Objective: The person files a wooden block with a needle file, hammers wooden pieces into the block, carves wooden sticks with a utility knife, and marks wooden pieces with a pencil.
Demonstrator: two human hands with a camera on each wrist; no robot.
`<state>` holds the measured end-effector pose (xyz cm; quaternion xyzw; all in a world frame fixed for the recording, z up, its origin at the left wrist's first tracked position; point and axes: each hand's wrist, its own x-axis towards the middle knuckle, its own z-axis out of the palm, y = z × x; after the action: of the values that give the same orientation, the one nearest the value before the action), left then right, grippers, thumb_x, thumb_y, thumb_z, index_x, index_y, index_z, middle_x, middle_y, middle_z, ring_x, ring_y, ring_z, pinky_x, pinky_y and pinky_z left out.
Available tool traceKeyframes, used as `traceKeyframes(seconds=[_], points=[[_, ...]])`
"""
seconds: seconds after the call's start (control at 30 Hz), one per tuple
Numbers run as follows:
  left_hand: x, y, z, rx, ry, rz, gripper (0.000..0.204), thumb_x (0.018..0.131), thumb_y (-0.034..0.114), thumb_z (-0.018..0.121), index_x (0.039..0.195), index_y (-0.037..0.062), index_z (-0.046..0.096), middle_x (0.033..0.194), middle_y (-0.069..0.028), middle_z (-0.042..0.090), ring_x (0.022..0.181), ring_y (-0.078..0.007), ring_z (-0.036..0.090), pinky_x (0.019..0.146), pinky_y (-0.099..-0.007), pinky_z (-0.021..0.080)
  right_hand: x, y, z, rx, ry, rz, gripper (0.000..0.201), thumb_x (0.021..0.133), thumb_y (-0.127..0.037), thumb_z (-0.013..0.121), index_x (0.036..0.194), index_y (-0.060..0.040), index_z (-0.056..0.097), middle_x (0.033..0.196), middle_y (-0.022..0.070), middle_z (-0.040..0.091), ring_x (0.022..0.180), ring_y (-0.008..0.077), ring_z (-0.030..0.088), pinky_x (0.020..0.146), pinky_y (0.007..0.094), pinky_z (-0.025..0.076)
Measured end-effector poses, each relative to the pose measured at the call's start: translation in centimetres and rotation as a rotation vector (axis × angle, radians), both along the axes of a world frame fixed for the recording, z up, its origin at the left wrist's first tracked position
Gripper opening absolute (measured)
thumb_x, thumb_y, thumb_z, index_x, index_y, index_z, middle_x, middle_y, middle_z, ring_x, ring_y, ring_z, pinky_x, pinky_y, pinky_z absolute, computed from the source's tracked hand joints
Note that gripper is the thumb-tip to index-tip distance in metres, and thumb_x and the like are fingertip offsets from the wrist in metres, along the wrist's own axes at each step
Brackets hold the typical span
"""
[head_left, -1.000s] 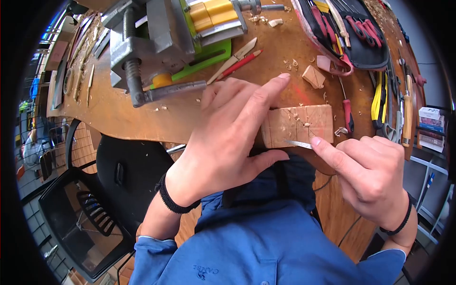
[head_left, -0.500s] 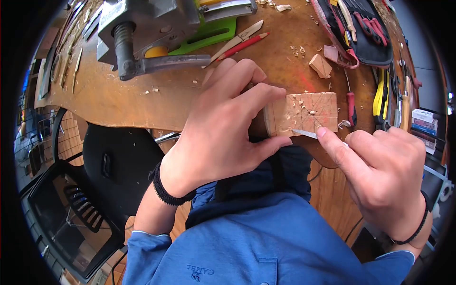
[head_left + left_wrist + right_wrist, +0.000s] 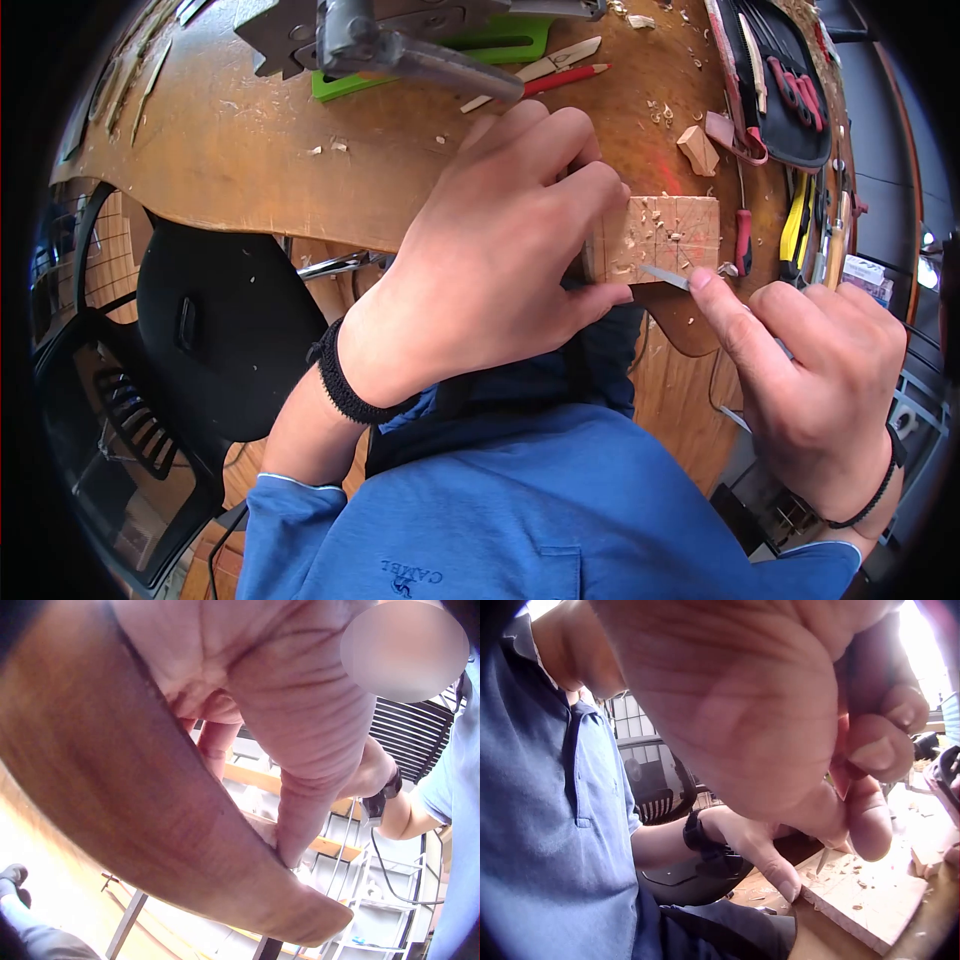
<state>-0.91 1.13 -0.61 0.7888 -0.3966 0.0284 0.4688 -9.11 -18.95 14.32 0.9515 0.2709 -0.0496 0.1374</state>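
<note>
A flat wooden block (image 3: 690, 215) with pencilled lines and small shavings on top lies at the front edge of the workbench. My left hand (image 3: 500, 250) grips its left end, the thumb along the near side and the bent fingers toward the far side. In my right hand (image 3: 815, 375) is a small knife (image 3: 667, 278), its handle hidden in the curled fingers. The index finger stretches along the blade, whose tip meets the block's top close to the near edge. From the right wrist view, the thin blade (image 3: 823, 861) slants down to the wood beside the left thumb.
A metal vise (image 3: 400, 50) stands behind the left hand, with a green tool (image 3: 500, 42) and a red pencil (image 3: 570, 78) near it. Farther right lie a wood offcut (image 3: 698, 150), a red-handled screwdriver (image 3: 743, 240) and a tool pouch (image 3: 790, 130). A black chair (image 3: 230, 330) is at left.
The left index finger, stretched out at first, has bent down onto the block. The knife tip has stayed near the block's near edge. The head view has shifted, so the vise sits higher in it.
</note>
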Motion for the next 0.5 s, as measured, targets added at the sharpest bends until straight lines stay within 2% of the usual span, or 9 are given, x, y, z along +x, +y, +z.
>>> traceKeyframes(seconds=[0.33,0.5], points=[[-0.09,0.05,-0.01,-0.001,-0.011,0.011,0.06,0.059,0.021,0.103,0.11,0.006,0.076,0.109,-0.0103,0.062,0.1,-0.0335,0.063,0.086,-0.0431,0.054,-0.06,0.32,-0.03,-0.028,0.016,0.01,0.044,0.074,-0.012,0.074,0.116,-0.0126,0.084,0.069,-0.0001,0.047,0.057,0.0175,0.051,0.053,0.0355,0.038],[-0.07,0.05,-0.06,-0.014,-0.013,0.009,0.059,0.059,0.019,0.102,0.109,0.0059,0.076,0.108,-0.0106,0.062,0.101,-0.0337,0.063,0.086,-0.0428,0.054,-0.34,0.85,-0.17,-0.097,0.057,0.041,0.044,0.071,-0.012,0.071,0.112,-0.0035,0.083,0.071,0.0014,0.047,0.059,0.018,0.05,0.052,0.0365,0.037]])
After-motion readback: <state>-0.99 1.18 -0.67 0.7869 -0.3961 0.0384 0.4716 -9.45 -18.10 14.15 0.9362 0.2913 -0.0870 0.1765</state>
